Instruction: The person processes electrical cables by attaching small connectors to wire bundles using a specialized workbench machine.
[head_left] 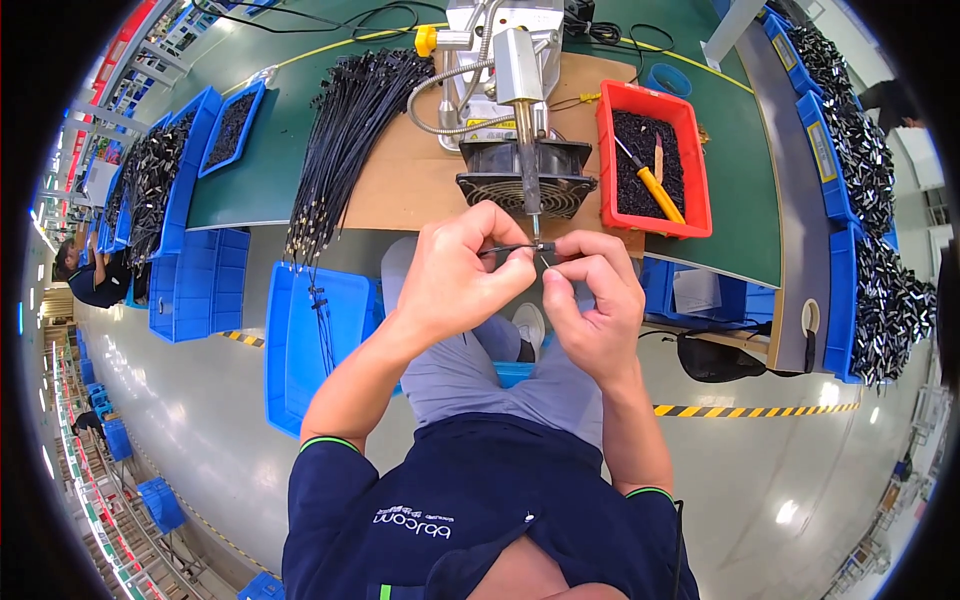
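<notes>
My left hand [465,262] is closed in a pinch on a thin black cable [514,247]. The fingertips of my right hand [600,298] close on a small black sleeve-like piece [546,247] at the end of this cable. Both hands meet just below the slim metal tip [534,222] of a bench machine [518,70]. Whether tip and cable touch, I cannot tell. Behind the hands, a black fan [525,180] stands under the machine's arm. My fingers hide part of the cable.
A bundle of black cables [352,135] overhangs the table edge at left, above a blue bin [283,400]. A red box [656,228] at right holds small black parts and a yellow-handled tool [662,197]. Blue trays [838,300] of black pieces line the far right.
</notes>
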